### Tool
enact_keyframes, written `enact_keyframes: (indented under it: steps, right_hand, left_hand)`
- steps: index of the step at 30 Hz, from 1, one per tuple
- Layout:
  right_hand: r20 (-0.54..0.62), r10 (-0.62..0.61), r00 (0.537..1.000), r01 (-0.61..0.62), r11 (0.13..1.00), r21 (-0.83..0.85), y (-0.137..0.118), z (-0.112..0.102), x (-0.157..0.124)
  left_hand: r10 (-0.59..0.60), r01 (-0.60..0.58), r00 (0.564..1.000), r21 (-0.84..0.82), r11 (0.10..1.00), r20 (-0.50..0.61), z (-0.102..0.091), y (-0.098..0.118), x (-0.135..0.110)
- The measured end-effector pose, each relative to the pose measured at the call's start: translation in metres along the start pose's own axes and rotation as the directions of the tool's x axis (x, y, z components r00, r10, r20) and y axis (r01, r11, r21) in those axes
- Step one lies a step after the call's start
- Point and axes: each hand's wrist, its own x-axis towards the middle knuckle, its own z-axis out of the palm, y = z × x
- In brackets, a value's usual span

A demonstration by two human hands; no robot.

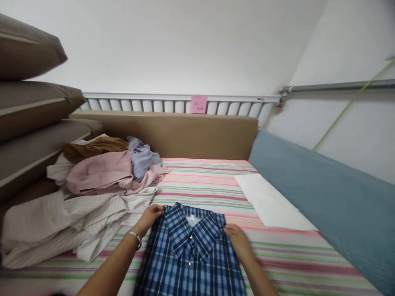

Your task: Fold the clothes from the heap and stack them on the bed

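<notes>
So, I've got a blue plaid shirt (pixel 182 275) at my 6 o'clock, collar pointing away from me toward 12, buttons facing up. My left hand (pixel 151 216) is at the shirt's 11 o'clock, thumb and fingertips pinched together on the shoulder corner. My right hand (pixel 239 240) does the same at its 1 o'clock, fingers closed on the other shoulder edge, so neither hand is open more than the cloth's thickness. I reckon holding both shoulders like this pulls the top edge straight and leaves the collar free to lie flat. The striped sheet (pixel 200 189) underneath makes a decent flat surface for that.

Over at 10 o'clock there's a loose heap: a pink garment (pixel 101 170), a lavender one (pixel 142 158) and a cream striped one (pixel 70 222) nearer me, probably there so they're out of the way. A white sheet of paper or board (pixel 273 203), can't tell which, lies flat at 2 o'clock, apart from the shirt and within easy reach, I'd say.
</notes>
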Motion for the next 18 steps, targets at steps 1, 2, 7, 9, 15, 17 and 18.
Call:
enact_keyframes:
  steps: [1,2,7,9,15,17,18]
  right_hand:
    - [-0.012,0.010,1.000,-0.010,1.000,-0.018,0.003,0.002,0.002]
    - [-0.021,0.018,1.000,-0.019,0.999,-0.032,0.006,0.004,0.005]
    - [-0.011,0.039,0.999,-0.040,0.997,-0.061,0.016,0.008,0.008]
    - [-0.006,0.039,0.999,-0.040,0.998,-0.056,0.019,0.009,0.007]
    - [0.005,0.031,1.000,-0.030,0.999,-0.036,0.023,0.009,0.008]
    - [0.004,0.032,0.999,-0.032,0.998,-0.050,0.022,0.009,0.008]
    - [-0.002,0.035,0.999,-0.035,0.997,-0.062,0.021,0.009,0.007]
  left_hand:
    - [-0.034,0.033,0.999,-0.050,0.998,-0.024,0.000,-0.002,-0.001]
    - [-0.068,0.063,0.996,-0.097,0.993,-0.050,0.000,-0.005,-0.001]
    - [-0.196,0.162,0.974,-0.260,0.952,-0.111,0.000,-0.015,-0.012]
    - [-0.218,0.185,0.973,-0.294,0.938,-0.082,0.002,-0.017,-0.016]
    - [-0.229,0.208,0.973,-0.283,0.936,-0.043,0.006,-0.011,-0.019]
    - [-0.220,0.199,0.974,-0.254,0.947,-0.057,0.007,-0.010,-0.017]
    - [-0.216,0.195,0.974,-0.234,0.952,-0.067,0.007,-0.010,-0.016]
